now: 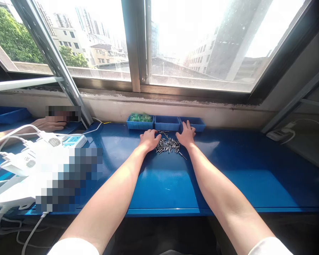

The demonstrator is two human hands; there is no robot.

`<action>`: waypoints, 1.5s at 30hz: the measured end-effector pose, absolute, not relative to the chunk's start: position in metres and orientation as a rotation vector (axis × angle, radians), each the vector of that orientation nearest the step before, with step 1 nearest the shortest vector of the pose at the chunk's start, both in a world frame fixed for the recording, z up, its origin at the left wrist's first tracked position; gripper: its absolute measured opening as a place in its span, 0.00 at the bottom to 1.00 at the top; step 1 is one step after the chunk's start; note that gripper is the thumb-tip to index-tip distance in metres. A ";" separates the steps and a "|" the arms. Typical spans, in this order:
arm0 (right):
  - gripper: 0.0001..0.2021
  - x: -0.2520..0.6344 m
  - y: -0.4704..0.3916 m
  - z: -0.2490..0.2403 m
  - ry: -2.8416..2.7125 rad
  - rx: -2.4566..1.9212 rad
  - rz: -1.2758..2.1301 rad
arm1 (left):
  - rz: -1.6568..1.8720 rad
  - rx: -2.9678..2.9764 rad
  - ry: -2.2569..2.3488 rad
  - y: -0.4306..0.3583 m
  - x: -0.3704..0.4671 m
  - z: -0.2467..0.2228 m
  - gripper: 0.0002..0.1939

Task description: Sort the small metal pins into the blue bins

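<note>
On the blue bench [164, 184] lies a loose pile of slim, dark metal pins [171, 146] that look like blind rivets. My left hand [150, 139] rests at the pile's left edge with its fingers apart and nothing visible in them. To the right of the pile, my right hand [186, 134] is spread, its fingertips at the front of the right blue bin [199, 124]. Behind the pile, the middle blue bin [167, 123] stands beside the left blue bin [139, 125], which holds green bagged items [140, 117].
White power strips with plugs [76, 141] and cables crowd the bench on the left. Another person's hand [51, 124] is beyond them, near another blue bin [7, 115]. A metal post [69, 85] rises at left. A white socket [278, 134] lies far right.
</note>
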State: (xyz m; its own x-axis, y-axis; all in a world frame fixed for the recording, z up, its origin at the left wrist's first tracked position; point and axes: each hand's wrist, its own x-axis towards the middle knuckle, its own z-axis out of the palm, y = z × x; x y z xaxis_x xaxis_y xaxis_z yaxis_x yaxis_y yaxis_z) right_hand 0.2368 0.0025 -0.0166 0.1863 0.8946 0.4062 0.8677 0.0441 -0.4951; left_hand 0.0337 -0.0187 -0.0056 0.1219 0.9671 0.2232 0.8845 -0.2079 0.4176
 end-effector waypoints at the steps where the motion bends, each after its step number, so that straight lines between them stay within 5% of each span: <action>1: 0.31 0.233 0.000 -0.015 -1.666 -1.761 0.024 | 0.644 2.250 1.820 -0.019 0.034 -0.006 0.26; 6: 0.17 0.213 -0.012 -0.011 -1.882 -1.560 0.084 | 0.492 2.447 1.704 -0.020 0.036 -0.014 0.31; 45: 0.09 0.204 -0.010 -0.019 -2.135 -1.489 0.280 | 0.724 2.482 1.498 -0.016 0.035 -0.020 0.16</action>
